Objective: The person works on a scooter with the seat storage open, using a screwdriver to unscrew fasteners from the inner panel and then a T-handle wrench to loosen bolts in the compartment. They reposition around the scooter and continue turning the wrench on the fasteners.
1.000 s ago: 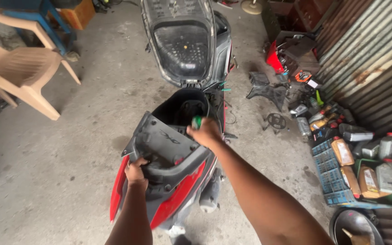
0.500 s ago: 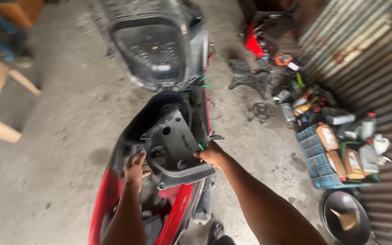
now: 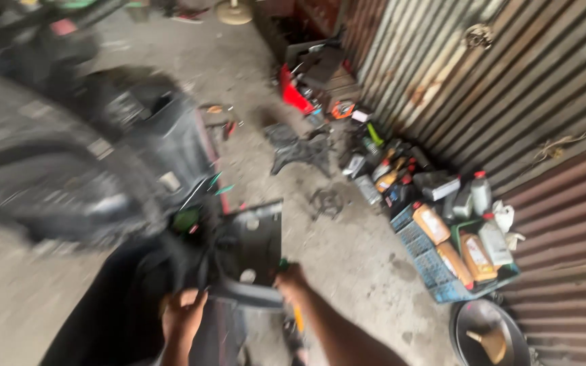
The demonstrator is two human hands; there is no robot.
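— What lies around the scooter [image 3: 96, 169]?
— By the corrugated metal wall [image 3: 510, 88]: bottles in a blue crate [image 3: 435, 268], a dark pan [image 3: 490, 332], a black bracket [image 3: 296, 149] on the concrete floor [image 3: 361, 257].
— And the hands?
— Both grasp a grey plastic panel [image 3: 249, 254] low in the frame, over the scooter's body: the left hand [image 3: 183, 315] clenched on its lower left edge, the right hand [image 3: 291, 281] on its lower right corner.
— How does the panel sit?
— Tilted, long axis running up from the hands towards the blurred scooter.
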